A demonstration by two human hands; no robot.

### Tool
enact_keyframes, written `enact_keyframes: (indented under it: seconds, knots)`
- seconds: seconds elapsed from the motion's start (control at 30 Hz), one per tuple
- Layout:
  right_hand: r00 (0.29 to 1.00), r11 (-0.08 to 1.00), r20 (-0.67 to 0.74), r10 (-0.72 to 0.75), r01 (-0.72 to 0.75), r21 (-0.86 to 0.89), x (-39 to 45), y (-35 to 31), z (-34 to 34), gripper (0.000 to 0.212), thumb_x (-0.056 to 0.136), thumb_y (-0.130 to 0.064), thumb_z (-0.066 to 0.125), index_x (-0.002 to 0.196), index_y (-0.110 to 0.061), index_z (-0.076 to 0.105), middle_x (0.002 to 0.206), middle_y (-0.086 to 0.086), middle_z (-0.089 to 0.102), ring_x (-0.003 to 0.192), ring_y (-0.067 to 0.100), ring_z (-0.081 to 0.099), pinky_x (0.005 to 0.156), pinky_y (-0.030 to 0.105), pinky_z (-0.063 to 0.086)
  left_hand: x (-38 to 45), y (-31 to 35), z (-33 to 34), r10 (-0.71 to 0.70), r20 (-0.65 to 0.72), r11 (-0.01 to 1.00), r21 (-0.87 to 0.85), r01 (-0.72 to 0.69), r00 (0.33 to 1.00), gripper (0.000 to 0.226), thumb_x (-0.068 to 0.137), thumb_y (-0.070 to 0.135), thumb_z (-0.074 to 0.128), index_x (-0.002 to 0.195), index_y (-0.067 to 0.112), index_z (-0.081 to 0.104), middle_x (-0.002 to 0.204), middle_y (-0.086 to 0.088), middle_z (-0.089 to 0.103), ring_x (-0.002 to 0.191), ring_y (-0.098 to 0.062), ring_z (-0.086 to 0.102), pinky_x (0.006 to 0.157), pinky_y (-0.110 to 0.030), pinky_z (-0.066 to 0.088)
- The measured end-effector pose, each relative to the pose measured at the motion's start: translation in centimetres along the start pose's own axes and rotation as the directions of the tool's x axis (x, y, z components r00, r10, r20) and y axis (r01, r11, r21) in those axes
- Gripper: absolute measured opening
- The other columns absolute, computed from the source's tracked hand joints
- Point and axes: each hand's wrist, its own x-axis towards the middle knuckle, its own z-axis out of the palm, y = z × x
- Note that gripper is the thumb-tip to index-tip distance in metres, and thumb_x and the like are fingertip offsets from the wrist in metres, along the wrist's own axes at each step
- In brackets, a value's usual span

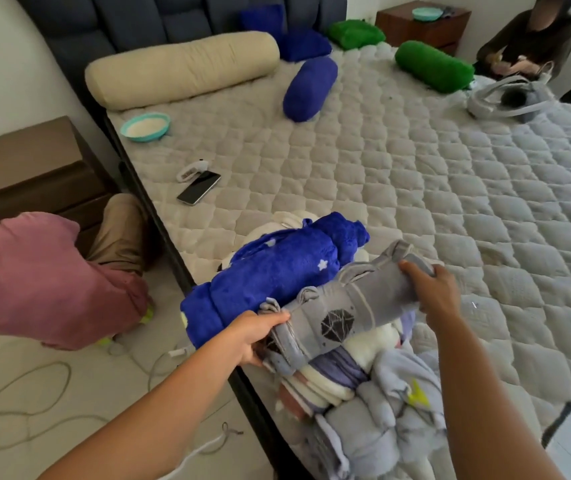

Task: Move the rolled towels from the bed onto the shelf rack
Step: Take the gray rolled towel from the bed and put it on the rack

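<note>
A grey rolled towel [343,306] with dark printed shapes lies across a pile of rolls at the bed's near corner. My left hand [253,337] grips its near left end and my right hand [433,289] grips its far right end. A dark blue starred roll [270,271] lies just behind it. Under it are a white and purple striped roll [329,375] and a pale grey roll [381,427]. Farther up the bed lie a blue roll [308,90], a green roll [433,65], another green roll [355,34] and another blue one [305,45]. No shelf rack is in view.
On the quilted mattress [415,185] lie a beige bolster [180,69], a teal bowl [145,126], a phone [199,187] and a grey bag [509,98]. A person in a pink shirt [35,271] crouches left of the bed. Another person [530,43] sits at the far right. Cords [21,410] trail on the floor.
</note>
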Motion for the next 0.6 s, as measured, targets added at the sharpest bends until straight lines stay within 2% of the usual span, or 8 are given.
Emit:
enact_keyframes:
  seconds: [0.07,0.13,0.23,0.33,0.47,0.53,0.6]
  knots:
    - [0.999,1.0,-0.036,-0.003,0.003,0.013,-2.3,0.0,-0.4,0.04,0.074,-0.053,0.066,0.08,-0.016,0.054,0.094,0.017,0.062,0.091,0.036,0.06,0.084,0.057,0.052,-1.4,-0.6,-0.9,0.039,-0.012,0.998,0.056,-0.038,0.999,0.042,0.086,0.034,0.07,0.115,0.009,0.053,0.091,-0.009,0.062,0.081,-0.025,0.061,0.068,-0.043,0.053]
    - [1.0,1.0,-0.029,0.01,-0.01,-0.009,-5.1,-0.2,-0.4,0.04,0.074,-0.053,0.067,0.079,-0.016,0.054,0.093,0.019,0.062,0.088,0.038,0.06,0.079,0.054,0.054,-3.0,-1.6,-2.6,0.07,-0.031,0.992,0.112,-0.066,0.997,0.04,0.085,0.036,0.069,0.112,0.012,0.051,0.093,-0.008,0.06,0.08,-0.024,0.059,0.068,-0.041,0.052]
    - [0.998,0.998,0.049,0.039,-0.037,-0.046,-9.4,-0.9,0.6,0.051,0.074,-0.051,0.07,0.093,-0.005,0.059,0.096,0.023,0.062,0.084,0.038,0.06,0.064,0.046,0.056,-5.4,-4.0,-6.8,0.117,-0.064,0.975,0.196,-0.102,0.991,0.047,0.082,0.044,0.07,0.113,0.013,0.052,0.103,-0.008,0.061,0.084,-0.022,0.06,0.068,-0.038,0.053]
    - [0.974,0.996,0.222,0.054,-0.039,-0.074,-14.2,-2.0,3.1,0.056,0.077,-0.048,0.071,0.107,-0.004,0.055,0.107,0.019,0.055,0.094,0.036,0.056,0.067,0.05,0.055,-8.2,-7.5,-12.2,0.124,-0.086,0.965,0.243,-0.1,0.989,0.052,0.081,0.049,0.068,0.116,0.012,0.055,0.109,-0.008,0.062,0.085,-0.021,0.061,0.062,-0.033,0.052]
    - [0.89,0.996,0.454,0.042,0.001,-0.094,-22.1,-2.6,8.2,0.072,0.073,-0.055,0.071,0.12,-0.004,0.053,0.119,0.019,0.056,0.1,0.039,0.06,0.067,0.051,0.058,-12.3,-14.7,-20.2,0.128,-0.22,0.981,0.171,-0.091,0.967,0.044,0.081,0.053,0.067,0.1,0.014,0.062,0.112,-0.011,0.067,0.094,-0.027,0.064,0.073,-0.033,0.051]
    - [0.828,0.998,0.559,0.046,-0.016,-0.059,-26.3,-2.7,11.5,0.065,0.072,-0.052,0.073,0.116,-0.007,0.058,0.117,0.019,0.062,0.092,0.036,0.064,0.065,0.05,0.06,-14.8,-19.1,-24.5,0.114,-0.299,0.992,0.092,-0.09,0.947,0.046,0.079,0.053,0.068,0.103,0.014,0.063,0.113,-0.01,0.067,0.099,-0.028,0.064,0.077,-0.034,0.052]
    - [0.751,0.999,0.659,0.041,-0.023,-0.035,-32.1,-3.4,14.2,0.046,0.081,-0.039,0.07,0.112,-0.006,0.061,0.099,0.015,0.067,0.078,0.029,0.065,0.059,0.04,0.059,-17.6,-23.9,-28.5,0.077,-0.369,0.996,-0.011,-0.087,0.926,0.049,0.076,0.055,0.071,0.105,0.015,0.065,0.113,-0.008,0.068,0.101,-0.027,0.064,0.079,-0.034,0.053]
